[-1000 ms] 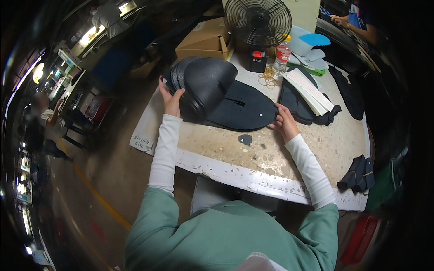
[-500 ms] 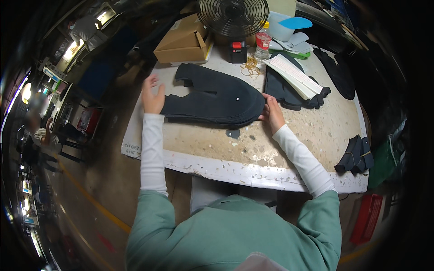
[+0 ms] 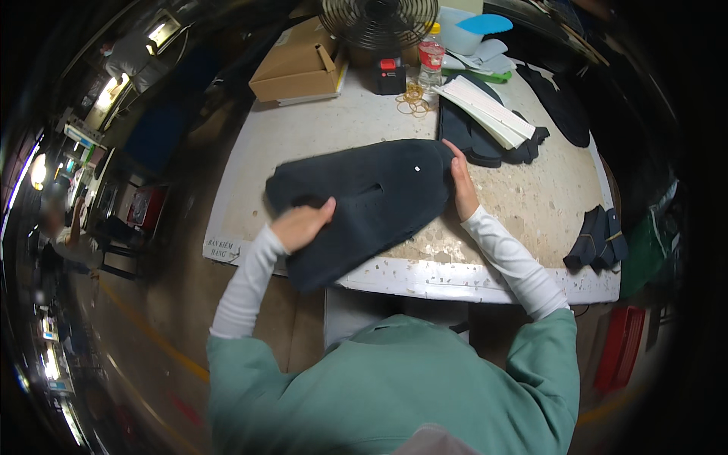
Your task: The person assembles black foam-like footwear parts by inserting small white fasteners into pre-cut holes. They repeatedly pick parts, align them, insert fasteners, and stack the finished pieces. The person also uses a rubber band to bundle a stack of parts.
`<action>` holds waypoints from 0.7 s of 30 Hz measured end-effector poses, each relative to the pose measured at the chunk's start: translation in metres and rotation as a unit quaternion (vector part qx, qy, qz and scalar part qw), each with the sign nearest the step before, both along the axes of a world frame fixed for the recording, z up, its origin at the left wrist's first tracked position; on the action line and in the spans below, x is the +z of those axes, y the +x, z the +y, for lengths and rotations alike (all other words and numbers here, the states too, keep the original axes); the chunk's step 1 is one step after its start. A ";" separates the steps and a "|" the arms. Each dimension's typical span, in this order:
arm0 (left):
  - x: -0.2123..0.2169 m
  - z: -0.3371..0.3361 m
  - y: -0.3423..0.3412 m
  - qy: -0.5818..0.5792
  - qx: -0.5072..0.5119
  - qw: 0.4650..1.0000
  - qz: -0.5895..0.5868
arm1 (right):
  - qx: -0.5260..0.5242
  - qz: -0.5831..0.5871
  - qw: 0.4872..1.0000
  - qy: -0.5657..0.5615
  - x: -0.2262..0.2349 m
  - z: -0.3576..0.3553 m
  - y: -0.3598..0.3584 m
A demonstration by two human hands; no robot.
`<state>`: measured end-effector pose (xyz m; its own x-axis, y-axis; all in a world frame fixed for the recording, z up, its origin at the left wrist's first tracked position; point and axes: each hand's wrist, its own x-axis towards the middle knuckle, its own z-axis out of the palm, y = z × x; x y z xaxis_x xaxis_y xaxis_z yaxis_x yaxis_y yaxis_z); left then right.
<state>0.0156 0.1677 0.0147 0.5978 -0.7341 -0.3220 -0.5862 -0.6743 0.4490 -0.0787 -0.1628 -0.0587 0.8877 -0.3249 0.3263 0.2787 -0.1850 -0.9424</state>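
Note:
A stack of black, padded-looking sheet pieces (image 3: 349,174), rounded at one end and with a short slit in the middle, lies slanted over the table. A small white mark shows near its rounded end. My left hand (image 3: 302,226) grips the wide left end, thumb on top and the other fingers hidden beneath. At the rounded right end, my right hand (image 3: 462,184) holds the edge with its fingers along it. The stack's near corner sticks out past the table's front edge. What lies under the stack is hidden.
The worn table (image 3: 531,227) also bears a cardboard box (image 3: 296,72), a fan (image 3: 379,23), a bottle (image 3: 431,61), rubber bands (image 3: 413,101), white papers (image 3: 485,114) on more black pieces, and banded black bundles (image 3: 595,239) at right. A red crate (image 3: 620,349) stands below.
The stack has turned and come nearer to me, its left end now over the table's front edge. My left hand, open beside it before, has moved right and down and taken hold of it.

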 end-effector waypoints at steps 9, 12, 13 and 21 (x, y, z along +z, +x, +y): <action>0.008 -0.034 -0.101 -0.137 0.143 0.963 -0.183 | -0.086 0.037 0.993 -0.067 0.044 0.040 0.012; 0.032 -0.015 -0.105 -0.254 0.209 0.924 -0.196 | -0.084 -0.012 0.989 -0.121 0.088 0.054 0.007; 0.039 -0.004 -0.101 -0.290 0.231 0.927 -0.053 | -0.089 0.004 0.987 -0.131 0.106 0.060 0.002; 0.018 0.013 -0.125 -0.455 0.104 0.750 0.469 | 0.074 -0.326 0.901 -0.276 0.219 0.121 -0.055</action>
<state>-0.1095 0.1808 0.0327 0.5532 -0.8276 -0.0953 0.3511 0.1278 0.9276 -0.1339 -0.0422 0.1603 0.4688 0.1518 0.8702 0.7999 -0.4909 -0.3453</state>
